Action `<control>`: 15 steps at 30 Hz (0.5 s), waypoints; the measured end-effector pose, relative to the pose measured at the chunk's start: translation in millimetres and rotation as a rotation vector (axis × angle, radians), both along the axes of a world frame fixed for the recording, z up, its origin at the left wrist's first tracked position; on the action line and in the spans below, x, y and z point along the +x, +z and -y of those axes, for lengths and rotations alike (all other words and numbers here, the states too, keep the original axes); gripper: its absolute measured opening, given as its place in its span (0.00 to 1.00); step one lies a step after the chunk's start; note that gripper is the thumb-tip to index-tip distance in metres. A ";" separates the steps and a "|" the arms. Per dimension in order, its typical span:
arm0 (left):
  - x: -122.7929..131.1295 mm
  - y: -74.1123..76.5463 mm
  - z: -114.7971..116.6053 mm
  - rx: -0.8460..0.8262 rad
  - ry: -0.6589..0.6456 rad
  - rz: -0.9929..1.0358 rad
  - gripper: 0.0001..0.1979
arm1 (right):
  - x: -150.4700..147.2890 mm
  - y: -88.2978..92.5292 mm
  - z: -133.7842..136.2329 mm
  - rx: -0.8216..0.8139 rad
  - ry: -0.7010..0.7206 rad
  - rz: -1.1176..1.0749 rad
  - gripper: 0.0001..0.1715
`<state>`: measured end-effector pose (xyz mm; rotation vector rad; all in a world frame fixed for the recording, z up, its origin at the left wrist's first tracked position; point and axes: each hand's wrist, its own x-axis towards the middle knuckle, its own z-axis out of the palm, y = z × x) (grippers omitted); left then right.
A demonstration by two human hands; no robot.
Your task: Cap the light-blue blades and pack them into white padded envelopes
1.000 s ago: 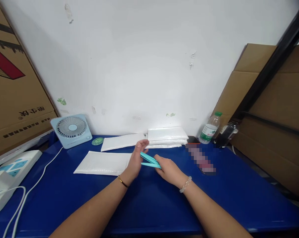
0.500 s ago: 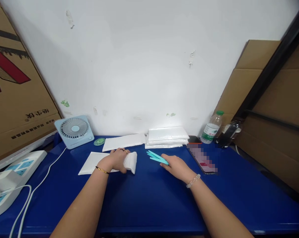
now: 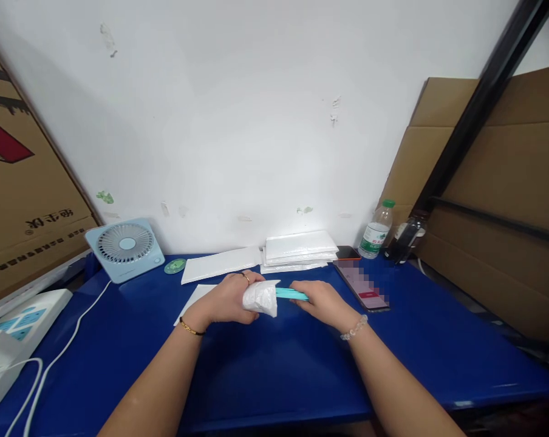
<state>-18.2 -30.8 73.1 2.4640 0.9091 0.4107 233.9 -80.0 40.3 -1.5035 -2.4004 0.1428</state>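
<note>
My left hand (image 3: 229, 300) is closed around a white padded mailer (image 3: 263, 297), squeezed so that its mouth bulges toward the right. More white mailer shows behind the wrist; the hand hides how the parts join. My right hand (image 3: 327, 306) pinches a bundle of thin turquoise sticks (image 3: 291, 294), whose kind I cannot make out. Their left ends meet the mailer's mouth; whether the tips are inside is hidden. Behind my hands lie a flat white mailer (image 3: 222, 263) and a stack of white mailers (image 3: 299, 247).
A phone (image 3: 363, 288) lies right of my right hand on the blue table (image 3: 274, 376). Behind it stand a water bottle (image 3: 377, 230) and a dark bottle (image 3: 405, 238). At left are a blue fan (image 3: 127, 246), a green disc (image 3: 175, 266) and a corded power strip (image 3: 23, 328).
My left hand has gripped the mailer and moved its mouth right and up. The turquoise sticks, spread and apart from it before, are now bunched against the mouth. The view has shifted slightly.
</note>
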 end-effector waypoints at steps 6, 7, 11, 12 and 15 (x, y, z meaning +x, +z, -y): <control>8.5 -11.1 1.3 -0.008 -0.066 0.043 0.29 | -12.8 20.6 2.7 0.103 -0.108 0.334 0.08; 10.1 -12.1 2.1 -0.031 -0.075 0.078 0.29 | -18.0 28.8 2.3 0.118 -0.095 0.381 0.08; 12.3 -10.2 5.3 -0.178 -0.062 0.345 0.27 | -47.4 84.1 1.1 0.241 -0.037 0.509 0.07; 11.4 -8.5 5.6 -0.217 -0.055 0.441 0.27 | -57.3 102.1 1.5 0.276 -0.002 0.548 0.07; 5.0 -4.0 4.1 -0.308 -0.049 0.761 0.29 | -92.5 155.3 4.7 0.374 0.119 0.652 0.08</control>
